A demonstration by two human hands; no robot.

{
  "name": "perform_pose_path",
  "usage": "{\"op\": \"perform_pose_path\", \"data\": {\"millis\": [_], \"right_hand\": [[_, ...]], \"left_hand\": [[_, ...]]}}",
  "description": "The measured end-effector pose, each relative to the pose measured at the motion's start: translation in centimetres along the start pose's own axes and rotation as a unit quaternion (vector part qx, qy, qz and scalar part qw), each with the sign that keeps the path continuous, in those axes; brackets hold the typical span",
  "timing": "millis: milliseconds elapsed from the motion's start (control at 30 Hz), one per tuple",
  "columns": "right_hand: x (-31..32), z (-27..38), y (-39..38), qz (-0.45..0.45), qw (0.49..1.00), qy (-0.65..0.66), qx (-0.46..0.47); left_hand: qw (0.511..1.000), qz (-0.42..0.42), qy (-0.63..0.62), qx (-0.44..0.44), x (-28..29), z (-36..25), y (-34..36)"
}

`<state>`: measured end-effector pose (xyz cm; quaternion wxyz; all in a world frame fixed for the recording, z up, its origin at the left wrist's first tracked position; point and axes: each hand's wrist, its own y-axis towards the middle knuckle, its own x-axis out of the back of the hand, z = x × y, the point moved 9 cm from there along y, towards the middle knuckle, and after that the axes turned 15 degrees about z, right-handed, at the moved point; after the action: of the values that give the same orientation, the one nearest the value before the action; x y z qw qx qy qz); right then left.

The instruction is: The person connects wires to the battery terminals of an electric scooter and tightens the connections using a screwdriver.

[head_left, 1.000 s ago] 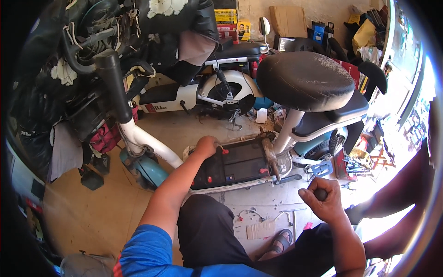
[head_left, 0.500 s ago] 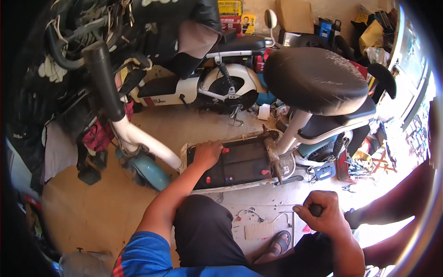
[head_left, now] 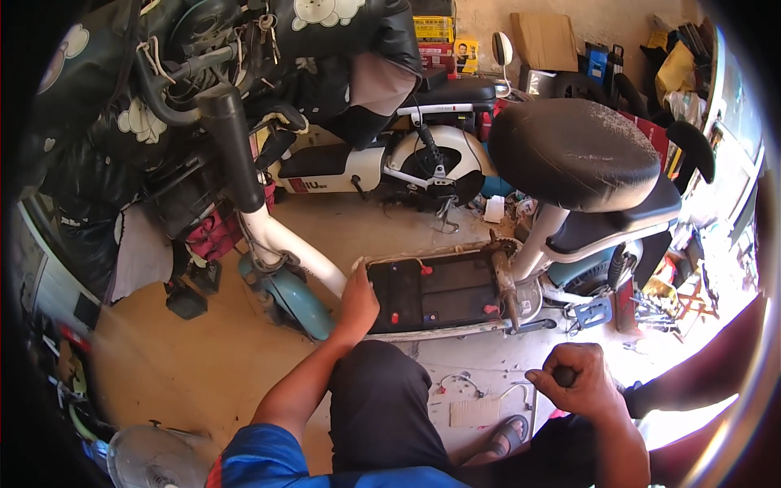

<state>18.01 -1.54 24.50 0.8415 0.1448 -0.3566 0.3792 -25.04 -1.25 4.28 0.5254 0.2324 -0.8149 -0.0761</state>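
My left hand (head_left: 358, 305) lies at the front end of the scooter's open footboard compartment (head_left: 455, 333), fingers stretched along its rim. Inside sit dark batteries (head_left: 455, 286) with red-capped terminals. My right hand (head_left: 576, 381) is closed around the dark handle of what looks like a screwdriver (head_left: 563, 376), off to the near right of the compartment. Its round butt shows in the fist; most of the tool is hidden. The scooter's white stem (head_left: 293, 248) rises left of my left hand, and a worn black saddle (head_left: 573, 154) overhangs the right end.
Short wires (head_left: 460, 379) and a cardboard piece (head_left: 474, 413) lie on the floor near my sandalled foot (head_left: 508, 435). A rusty metal bracket (head_left: 504, 281) crosses the compartment's right end. Another white scooter (head_left: 333, 171) stands behind. Another person's limbs (head_left: 700, 358) reach in at right.
My left hand has slid off the battery top, near a red terminal, to the compartment's front rim. The right hand keeps its grip on the screwdriver. The whole view has shifted slightly.
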Motion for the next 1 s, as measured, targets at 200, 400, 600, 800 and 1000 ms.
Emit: {"op": "perform_pose_path", "data": {"millis": [200,400,600,800,1000], "right_hand": [[-0.4,0.5,0.4,0.039,0.999,-0.006,0.008],[-0.8,1.4,-0.3,0.067,0.997,-0.029,0.029],[-0.8,0.9,-0.8,0.059,0.997,-0.044,0.039],[-0.7,0.1,0.5,0.060,0.998,-0.011,0.009],[-0.1,-0.7,-0.1,0.043,0.995,0.040,-0.078]], "left_hand": [[0.991,0.056,-0.063,0.107,-1.7,2.5,-2.3],[0.996,-0.006,-0.057,0.071,-2.8,3.2,-0.9],[0.998,0.023,0.053,0.009,-3.0,1.9,0.6],[0.971,0.176,0.161,0.016,-4.4,2.8,3.6],[0.963,0.258,0.026,0.073,-3.8,6.9,4.8]]}}
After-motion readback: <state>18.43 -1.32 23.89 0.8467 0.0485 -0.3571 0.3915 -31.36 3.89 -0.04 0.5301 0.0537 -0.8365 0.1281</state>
